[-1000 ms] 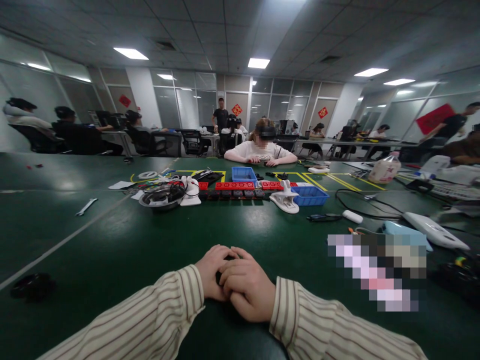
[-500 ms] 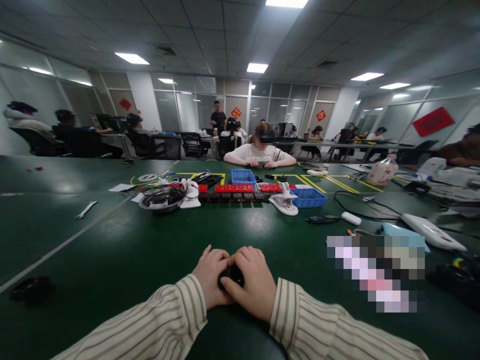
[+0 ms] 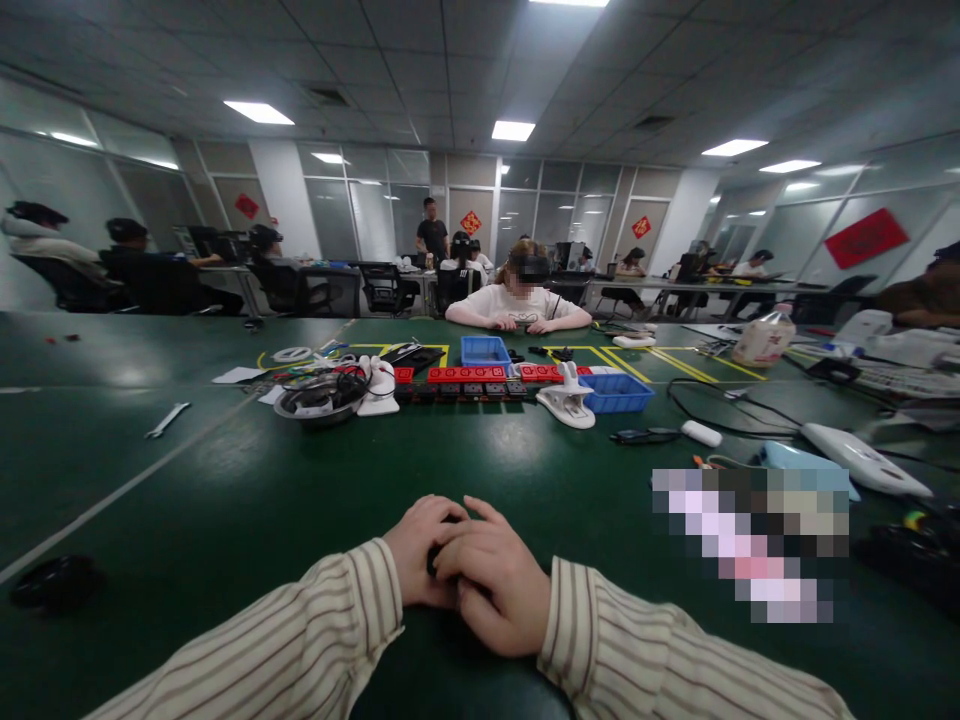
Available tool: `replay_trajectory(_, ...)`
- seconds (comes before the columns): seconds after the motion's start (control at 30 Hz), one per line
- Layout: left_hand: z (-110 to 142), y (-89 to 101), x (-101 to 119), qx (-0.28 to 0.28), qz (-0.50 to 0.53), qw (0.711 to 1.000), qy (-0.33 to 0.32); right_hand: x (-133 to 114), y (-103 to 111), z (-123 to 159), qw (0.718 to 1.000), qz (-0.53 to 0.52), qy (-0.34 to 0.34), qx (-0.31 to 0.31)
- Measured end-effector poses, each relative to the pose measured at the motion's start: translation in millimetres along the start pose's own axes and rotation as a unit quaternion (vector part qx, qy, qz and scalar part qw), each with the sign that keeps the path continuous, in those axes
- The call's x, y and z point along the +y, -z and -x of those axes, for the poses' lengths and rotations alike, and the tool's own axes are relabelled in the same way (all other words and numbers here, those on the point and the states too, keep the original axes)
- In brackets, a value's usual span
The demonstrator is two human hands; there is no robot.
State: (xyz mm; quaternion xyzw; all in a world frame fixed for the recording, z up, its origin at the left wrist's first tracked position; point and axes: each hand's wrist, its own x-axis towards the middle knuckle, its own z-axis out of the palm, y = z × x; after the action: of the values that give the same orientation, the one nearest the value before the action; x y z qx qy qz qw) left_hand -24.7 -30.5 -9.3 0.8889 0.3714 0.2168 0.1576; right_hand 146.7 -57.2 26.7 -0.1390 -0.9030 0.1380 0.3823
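Observation:
My left hand point(image 3: 417, 545) is wrapped around the left side of a black round object point(image 3: 433, 561) just above the green table point(image 3: 300, 500). Over its top and right side lies my right hand point(image 3: 501, 580), fingers curled, index finger lifted a little. Most of the object is covered by my fingers, so I cannot tell its exact kind. Both hands touch each other in front of me, near the table's front edge. A dark bundled thing point(image 3: 56, 584) lies far to the left of my left hand.
A row of red and black socket blocks point(image 3: 469, 375) stands mid-table with blue bins point(image 3: 619, 392), a white clip point(image 3: 567, 400) and a metal bowl point(image 3: 319, 405) of cables. A wrench point(image 3: 166, 420) lies left. Cables and a white device point(image 3: 866, 460) lie right. Another person point(image 3: 517, 298) sits opposite.
My right hand opened off the black round object's top, showing it half a second ago, and now covers it again with curled fingers. My left hand stays around it.

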Motion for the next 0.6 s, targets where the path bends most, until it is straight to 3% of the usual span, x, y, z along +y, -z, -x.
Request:
replay_trajectory(0.2,3.8,1.0,7.1,0.049,-0.036,0.998,0.024,-6.1,1.9,-2.6,0.984,0.097,-0.143,0.038)
replay_trajectory(0.37,2.2,1.8,20.1,0.026,-0.074,0.997,0.028,-8.0,-0.8,-3.6,0.948,0.206,-0.243,-0.021)
replay_trajectory(0.5,0.4,1.3,18.5,0.004,-0.056,0.997,0.045,-9.0,1.6,-4.5,0.953,0.201,-0.22,-0.051)
replay_trajectory(0.6,-1.0,2.7,10.0,-0.018,-0.028,0.999,0.02,-6.4,3.6,-5.0,0.978,0.139,-0.134,-0.075)
